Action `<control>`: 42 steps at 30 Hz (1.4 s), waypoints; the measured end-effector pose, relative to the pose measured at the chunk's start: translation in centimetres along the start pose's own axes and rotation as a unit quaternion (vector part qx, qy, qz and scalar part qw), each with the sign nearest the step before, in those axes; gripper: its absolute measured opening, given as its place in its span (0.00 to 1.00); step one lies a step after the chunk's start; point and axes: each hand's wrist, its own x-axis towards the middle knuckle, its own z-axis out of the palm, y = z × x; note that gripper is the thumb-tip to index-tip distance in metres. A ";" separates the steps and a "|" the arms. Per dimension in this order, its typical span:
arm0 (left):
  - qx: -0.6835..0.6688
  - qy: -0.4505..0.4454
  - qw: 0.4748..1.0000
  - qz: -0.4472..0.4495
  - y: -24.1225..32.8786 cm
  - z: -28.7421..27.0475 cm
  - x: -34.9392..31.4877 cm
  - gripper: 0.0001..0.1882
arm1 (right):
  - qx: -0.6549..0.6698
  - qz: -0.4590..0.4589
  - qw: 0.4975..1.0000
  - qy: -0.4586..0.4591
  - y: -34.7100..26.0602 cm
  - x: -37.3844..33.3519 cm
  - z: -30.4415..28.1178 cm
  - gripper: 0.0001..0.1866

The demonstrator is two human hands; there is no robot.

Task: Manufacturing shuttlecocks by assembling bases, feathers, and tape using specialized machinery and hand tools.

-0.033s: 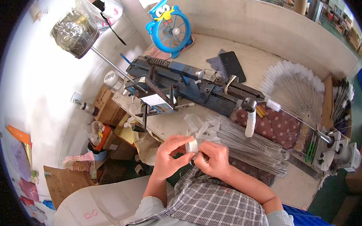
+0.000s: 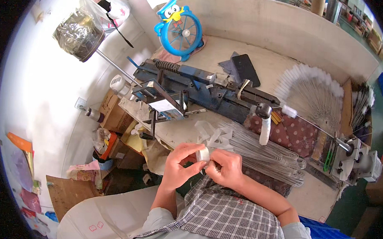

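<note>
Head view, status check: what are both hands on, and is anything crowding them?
Left hand and right hand both pinch a small white roll. Wire bundle lies just beyond. Nothing between the hands.

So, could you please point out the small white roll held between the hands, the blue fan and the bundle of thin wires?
small white roll (image 2: 203, 154), head view, on its rounded side between the two hands.
blue fan (image 2: 181, 33), head view, on its round grille.
bundle of thin wires (image 2: 262, 152), head view, mid-length of the strands.
</note>
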 end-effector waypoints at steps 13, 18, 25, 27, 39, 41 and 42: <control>-0.037 0.124 0.986 -0.101 -0.7 0.8 0.2 0.20 | -0.033 0.066 0.996 -0.054 0.2 -2.4 -4.6 0.05; -0.271 0.107 0.943 -0.162 -2.6 3.0 2.4 0.25 | -0.310 0.145 0.927 0.152 1.5 -6.8 -15.6 0.04; -0.464 0.074 0.844 -0.258 -3.4 4.0 3.6 0.25 | -0.650 0.252 0.713 0.075 2.2 -11.1 -23.4 0.23; -0.506 0.052 0.817 -0.271 -3.2 4.4 3.6 0.26 | -0.650 0.377 0.659 0.011 2.7 -10.7 -23.7 0.26; -0.225 0.104 0.958 -0.144 -3.7 2.1 2.3 0.23 | -0.026 0.429 0.840 0.332 -1.3 -12.2 -23.5 0.24; -0.197 0.106 0.969 -0.106 -4.5 2.3 2.7 0.23 | 0.180 0.368 0.854 0.321 -3.1 -11.6 -21.5 0.21; -0.125 0.107 0.985 -0.050 -4.6 2.2 2.9 0.22 | 0.239 0.356 0.850 0.305 -3.6 -11.3 -20.3 0.21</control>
